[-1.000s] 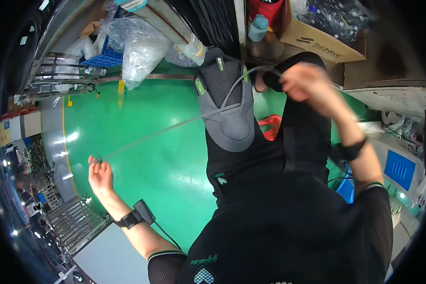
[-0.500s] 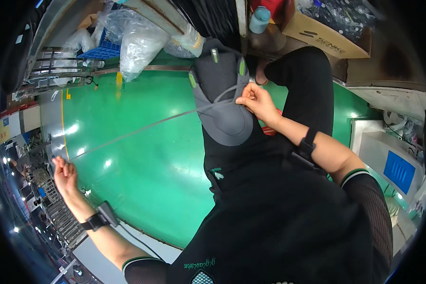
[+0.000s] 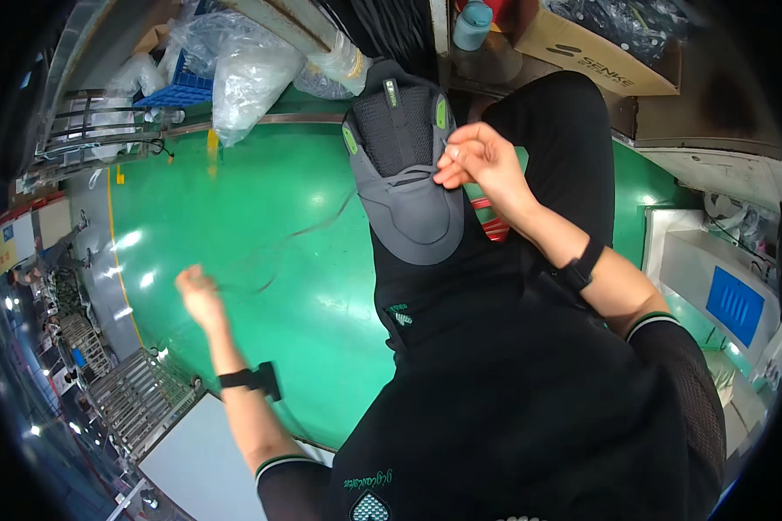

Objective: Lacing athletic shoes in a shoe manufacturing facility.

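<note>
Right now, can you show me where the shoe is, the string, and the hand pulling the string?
shoe (image 3: 413, 204): head view, on the grey toe part.
string (image 3: 308, 230): head view, on the thin line stretched over the green floor.
left hand (image 3: 200, 297): head view, on the middle of the closed hand.

A glossy green floor (image 3: 235, 200) reflects overhead light. Clear plastic bags (image 3: 243, 65) and a blue crate (image 3: 178, 91) sit along its far edge. A cardboard box (image 3: 599, 52) stands at upper right.
</note>
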Motion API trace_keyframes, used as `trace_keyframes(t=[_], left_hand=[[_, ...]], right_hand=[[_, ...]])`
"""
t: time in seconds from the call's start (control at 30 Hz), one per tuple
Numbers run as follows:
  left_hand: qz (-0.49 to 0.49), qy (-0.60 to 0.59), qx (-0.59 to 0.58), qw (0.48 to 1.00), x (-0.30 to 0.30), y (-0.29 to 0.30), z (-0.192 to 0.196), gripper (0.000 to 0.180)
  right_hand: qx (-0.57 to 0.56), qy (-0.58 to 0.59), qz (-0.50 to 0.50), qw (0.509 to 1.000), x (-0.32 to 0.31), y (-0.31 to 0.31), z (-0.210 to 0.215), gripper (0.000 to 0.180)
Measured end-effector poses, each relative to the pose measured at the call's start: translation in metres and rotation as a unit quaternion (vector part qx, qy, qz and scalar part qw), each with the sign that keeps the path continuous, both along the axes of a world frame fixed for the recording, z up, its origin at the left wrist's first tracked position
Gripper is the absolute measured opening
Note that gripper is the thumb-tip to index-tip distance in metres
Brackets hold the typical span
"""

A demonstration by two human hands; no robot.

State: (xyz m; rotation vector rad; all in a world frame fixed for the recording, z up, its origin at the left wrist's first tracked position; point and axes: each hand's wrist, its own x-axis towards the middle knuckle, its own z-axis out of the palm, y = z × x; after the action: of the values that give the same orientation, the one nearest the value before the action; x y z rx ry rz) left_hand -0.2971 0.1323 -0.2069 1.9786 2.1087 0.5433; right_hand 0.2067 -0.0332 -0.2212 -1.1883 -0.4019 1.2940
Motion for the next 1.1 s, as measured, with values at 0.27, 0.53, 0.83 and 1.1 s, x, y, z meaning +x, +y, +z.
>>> trace_keyframes(t=[0.27,0.53,0.83,1.1], left_hand=[[-0.183,-0.487,-0.199,0.83,0.269,-0.095,0.025,0.024],[-0.188,-0.297,-0.099,0.931,0.286,-0.099,0.04,0.009],[-0.216,-0.126,-0.014,0.968,0.301,-0.095,0.034,0.01],[-0.256,-0.035,0.052,0.965,0.314,-0.101,0.026,0.012]], right_hand=[[-0.096,-0.192,0.161,0.963,0.009,0.005,0.02,0.01],[0.154,-0.716,0.191,0.654,0.012,0.013,0.016,0.008],[0.148,-0.619,0.287,0.716,0.022,0.026,0.032,0.024],[0.213,-0.686,0.385,0.579,0.054,0.04,0.043,0.026]])
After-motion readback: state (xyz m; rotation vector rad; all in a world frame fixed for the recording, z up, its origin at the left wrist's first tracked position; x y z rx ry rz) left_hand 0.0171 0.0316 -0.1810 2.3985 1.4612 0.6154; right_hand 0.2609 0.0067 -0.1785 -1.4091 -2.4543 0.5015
